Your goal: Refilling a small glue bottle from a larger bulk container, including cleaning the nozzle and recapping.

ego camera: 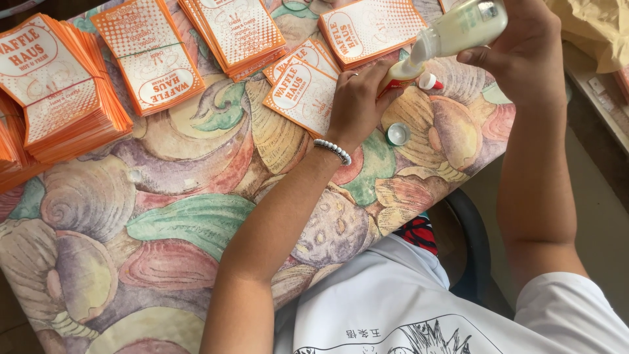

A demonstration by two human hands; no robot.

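My right hand [524, 52] grips the glue bottle [458, 29], tilted at the upper right of the frame, while my left hand [357, 101] pinches its orange nozzle [398, 73]. Nozzle work, I'd say; next comes careful aiming at the paper sleeve [301, 95] just left of it.

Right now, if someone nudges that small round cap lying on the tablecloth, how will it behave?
The small round cap looks light and would probably skid or roll easily. It lies open side up on the patterned tablecloth, near the table's edge, so a push might send it off.

Orange-and-white dotted paper sleeves [154, 62] on a pastel fruit-patterned tablecloth [183, 216]; bottle [458, 29] seemingly creamy white.
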